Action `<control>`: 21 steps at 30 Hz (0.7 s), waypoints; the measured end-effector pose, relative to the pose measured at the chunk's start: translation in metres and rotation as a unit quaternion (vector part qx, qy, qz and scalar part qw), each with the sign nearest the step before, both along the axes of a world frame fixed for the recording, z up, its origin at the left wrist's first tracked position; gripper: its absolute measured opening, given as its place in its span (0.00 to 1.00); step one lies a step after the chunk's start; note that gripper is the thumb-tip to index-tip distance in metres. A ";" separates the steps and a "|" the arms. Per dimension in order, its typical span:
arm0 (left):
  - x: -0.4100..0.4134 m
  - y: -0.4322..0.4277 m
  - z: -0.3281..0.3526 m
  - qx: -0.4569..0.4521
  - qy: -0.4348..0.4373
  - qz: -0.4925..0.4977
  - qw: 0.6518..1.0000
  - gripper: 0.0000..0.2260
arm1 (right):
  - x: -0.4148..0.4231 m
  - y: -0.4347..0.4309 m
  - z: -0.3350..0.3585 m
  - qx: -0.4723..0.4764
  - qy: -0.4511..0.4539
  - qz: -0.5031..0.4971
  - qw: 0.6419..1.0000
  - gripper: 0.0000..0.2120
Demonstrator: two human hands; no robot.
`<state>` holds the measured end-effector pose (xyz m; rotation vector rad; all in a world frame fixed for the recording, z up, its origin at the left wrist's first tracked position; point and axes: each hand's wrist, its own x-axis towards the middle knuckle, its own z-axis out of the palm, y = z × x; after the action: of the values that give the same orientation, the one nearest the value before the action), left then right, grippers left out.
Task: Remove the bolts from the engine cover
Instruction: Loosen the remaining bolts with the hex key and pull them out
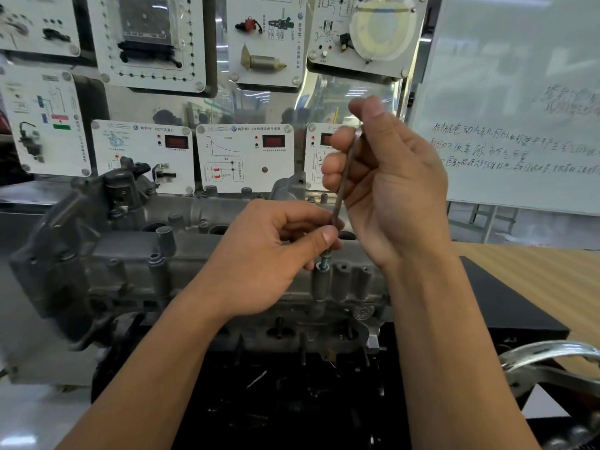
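Behind the engine cover (201,254) I see sensor panels (245,157). Above its near boss (321,282), my left hand (269,264) pinches the bolt (344,180) low; my right hand (399,190) grasps it higher.

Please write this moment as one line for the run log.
left hand: pinches rod low | right hand: grips rod high | rod: tilted, lower end at boss on cover

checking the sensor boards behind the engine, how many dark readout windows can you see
3, side by side: left readout, middle readout, and right readout, partly covered by the right hand. That hand may hide more.
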<state>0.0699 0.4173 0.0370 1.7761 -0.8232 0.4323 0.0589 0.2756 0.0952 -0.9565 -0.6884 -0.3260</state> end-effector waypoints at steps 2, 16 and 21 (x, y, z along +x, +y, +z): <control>0.000 0.000 0.000 0.003 -0.003 -0.003 1.000 0.07 | 0.001 0.006 -0.002 0.007 0.032 0.023 0.999 0.08; -0.001 -0.003 0.002 0.028 -0.019 0.028 0.999 0.05 | 0.006 -0.002 0.006 -0.096 -0.017 0.125 0.987 0.12; -0.003 -0.008 0.003 0.014 -0.015 0.084 0.996 0.04 | 0.017 -0.017 0.009 -0.122 -0.006 0.022 0.992 0.13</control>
<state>0.0671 0.4089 0.0403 1.8762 -0.7058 0.5601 0.0764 0.2588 0.1041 -1.1699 -0.7705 -0.2107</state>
